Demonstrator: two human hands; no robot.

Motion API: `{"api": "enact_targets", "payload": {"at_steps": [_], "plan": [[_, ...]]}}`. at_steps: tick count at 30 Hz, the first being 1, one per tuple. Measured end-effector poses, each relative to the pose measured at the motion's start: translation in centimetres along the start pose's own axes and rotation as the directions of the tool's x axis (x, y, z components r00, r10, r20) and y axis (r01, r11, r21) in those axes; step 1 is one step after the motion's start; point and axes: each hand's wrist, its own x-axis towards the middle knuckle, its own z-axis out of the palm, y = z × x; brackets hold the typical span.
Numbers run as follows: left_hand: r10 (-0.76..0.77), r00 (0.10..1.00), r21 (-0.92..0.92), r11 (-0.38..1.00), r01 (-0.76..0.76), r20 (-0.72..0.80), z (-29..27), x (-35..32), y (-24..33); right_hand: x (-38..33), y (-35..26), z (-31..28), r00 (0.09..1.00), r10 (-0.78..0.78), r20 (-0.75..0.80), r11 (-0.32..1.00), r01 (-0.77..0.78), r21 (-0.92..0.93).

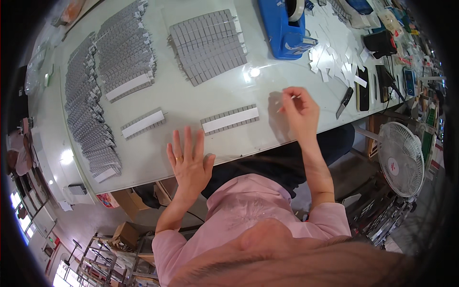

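Observation:
My left hand (190, 162) lies with its fingers spread near the front edge of the table, holding nothing. My right hand (301, 112) hovers over the tabletop with thumb and fingers pinched; a tiny pale bit shows at the fingertips, too small to name. Between the hands lies a grey segmented strip (206, 129) with a white band along its middle. A similar grey strip (126, 135) with a white band rests to the left of my left hand. Neither hand touches either strip.
Grey segmented strips (208, 45) lie side by side at the back. Two long rows of overlapping strips (123, 52) cover the left side. A blue tape dispenser (282, 36), white paper scraps (330, 60), a utility knife (345, 103) and phones are at right. A fan (400, 158) stands beside the table.

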Motion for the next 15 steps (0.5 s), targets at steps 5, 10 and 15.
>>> {"api": "enact_targets", "payload": {"at_steps": [5, 10, 15], "plan": [[0.154, 0.938, 0.018, 0.988, -0.156, -0.31, -0.5, -0.4, -0.5, 7.0, -3.3, -3.0, 0.786, -0.577, -0.222, 0.766, 0.426, -0.482], [0.202, 0.91, -0.326, 0.887, -0.327, -0.362, -5.0, 7.4, 3.9, 12.0, -3.6, -3.2, 0.923, -0.384, -0.031, 0.845, 0.337, -0.416], [0.045, 0.997, -0.914, 0.404, 0.046, 0.07, -3.2, 15.6, 9.1, 8.4, -4.5, -3.0, 0.838, -0.532, -0.117, 0.824, 0.481, -0.3]]}}
